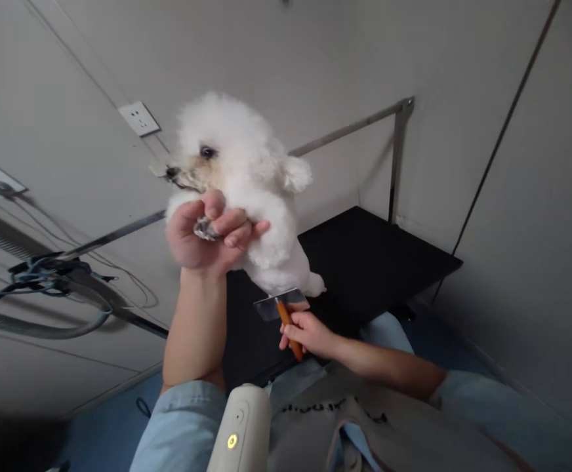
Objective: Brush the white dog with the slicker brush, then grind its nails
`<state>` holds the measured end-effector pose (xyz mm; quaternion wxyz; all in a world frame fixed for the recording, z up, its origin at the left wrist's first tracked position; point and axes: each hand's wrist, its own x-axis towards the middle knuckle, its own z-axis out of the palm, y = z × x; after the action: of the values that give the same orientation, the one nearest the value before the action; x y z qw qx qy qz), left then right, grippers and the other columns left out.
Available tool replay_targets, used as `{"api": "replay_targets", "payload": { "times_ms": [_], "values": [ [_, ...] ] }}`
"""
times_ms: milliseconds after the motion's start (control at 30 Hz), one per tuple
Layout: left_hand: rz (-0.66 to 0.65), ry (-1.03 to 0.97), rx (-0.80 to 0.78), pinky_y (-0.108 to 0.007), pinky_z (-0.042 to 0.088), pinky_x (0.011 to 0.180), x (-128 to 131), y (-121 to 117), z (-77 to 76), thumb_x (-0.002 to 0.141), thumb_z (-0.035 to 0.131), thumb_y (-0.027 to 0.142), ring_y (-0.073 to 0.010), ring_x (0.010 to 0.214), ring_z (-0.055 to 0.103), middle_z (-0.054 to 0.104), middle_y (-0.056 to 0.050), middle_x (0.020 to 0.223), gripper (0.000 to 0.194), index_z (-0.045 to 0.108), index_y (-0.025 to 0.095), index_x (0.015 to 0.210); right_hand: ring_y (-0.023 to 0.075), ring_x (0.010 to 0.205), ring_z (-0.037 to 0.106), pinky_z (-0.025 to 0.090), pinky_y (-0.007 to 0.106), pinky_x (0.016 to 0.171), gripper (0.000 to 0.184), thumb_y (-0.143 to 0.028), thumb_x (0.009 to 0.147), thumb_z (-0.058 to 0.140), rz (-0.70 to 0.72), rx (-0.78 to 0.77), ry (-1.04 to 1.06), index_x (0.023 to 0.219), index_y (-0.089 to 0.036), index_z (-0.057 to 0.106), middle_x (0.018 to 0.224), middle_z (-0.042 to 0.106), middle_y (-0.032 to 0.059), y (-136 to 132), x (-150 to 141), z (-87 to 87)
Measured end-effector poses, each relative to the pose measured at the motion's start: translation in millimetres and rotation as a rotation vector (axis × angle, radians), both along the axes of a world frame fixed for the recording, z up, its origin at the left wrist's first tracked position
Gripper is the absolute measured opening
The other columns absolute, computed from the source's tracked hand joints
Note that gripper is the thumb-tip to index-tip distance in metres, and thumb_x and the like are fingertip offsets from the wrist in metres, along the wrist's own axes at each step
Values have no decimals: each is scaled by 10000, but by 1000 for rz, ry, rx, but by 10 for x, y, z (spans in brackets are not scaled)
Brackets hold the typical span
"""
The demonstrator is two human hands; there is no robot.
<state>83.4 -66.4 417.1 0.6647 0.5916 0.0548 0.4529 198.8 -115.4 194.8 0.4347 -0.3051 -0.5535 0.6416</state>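
A small white fluffy dog (246, 190) stands upright on its hind legs on a black grooming table (374, 262). My left hand (207, 233) is raised and closed around the dog's front paws, holding them up under its chin. My right hand (306, 333) grips the orange handle of a slicker brush (282, 305), whose flat metal head rests against the dog's lower belly near its hind legs.
A metal grooming arm (398, 151) rises at the table's far corner. A cream dryer body (241, 429) with a lit button sits by my chest. Grey hoses and blue cords (44, 282) hang at left. A wall socket (139, 118) is behind the dog.
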Motion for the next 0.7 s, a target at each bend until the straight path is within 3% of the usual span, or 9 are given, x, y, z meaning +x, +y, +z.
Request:
{"api": "replay_targets", "payload": {
  "times_ms": [167,333,433,500,600,700],
  "values": [
    [162,114,10,-454,555,793,52,-23,-50,811,494,507,-85,384,441,273,76,436,403,382,198,579,107,543,587,397,195,424,336,-482,779,652,-46,65,69,827,-157,581,720,697,46,-49,-13,122],
    [164,142,43,-450,555,776,88,-60,-68,790,510,491,-89,393,439,287,75,430,367,422,202,581,117,513,601,341,171,368,402,-561,798,587,72,-85,110,857,-171,510,643,666,21,-202,23,147],
    [89,72,53,-444,553,788,96,-99,-31,764,521,417,-83,388,424,303,69,442,332,380,196,562,122,582,627,446,206,491,453,-591,778,614,32,139,221,896,-164,524,675,673,20,-68,271,309],
    [76,15,46,-435,552,803,94,-102,0,790,472,385,-77,386,402,313,64,447,314,361,195,567,123,581,621,462,226,528,476,-587,739,666,94,224,128,851,-138,558,676,673,36,150,490,372],
    [62,-68,29,-418,558,797,74,-36,19,865,334,383,-69,385,356,339,58,446,336,355,195,587,100,546,582,423,204,499,482,-589,740,668,93,223,23,803,-120,581,667,665,39,519,755,247],
    [59,-157,-9,-418,560,804,16,102,-1,923,155,448,-57,369,323,364,67,427,460,358,188,601,97,575,583,415,194,504,441,-557,802,623,42,222,-32,792,-118,589,709,674,51,810,865,-92]
  ]
}}
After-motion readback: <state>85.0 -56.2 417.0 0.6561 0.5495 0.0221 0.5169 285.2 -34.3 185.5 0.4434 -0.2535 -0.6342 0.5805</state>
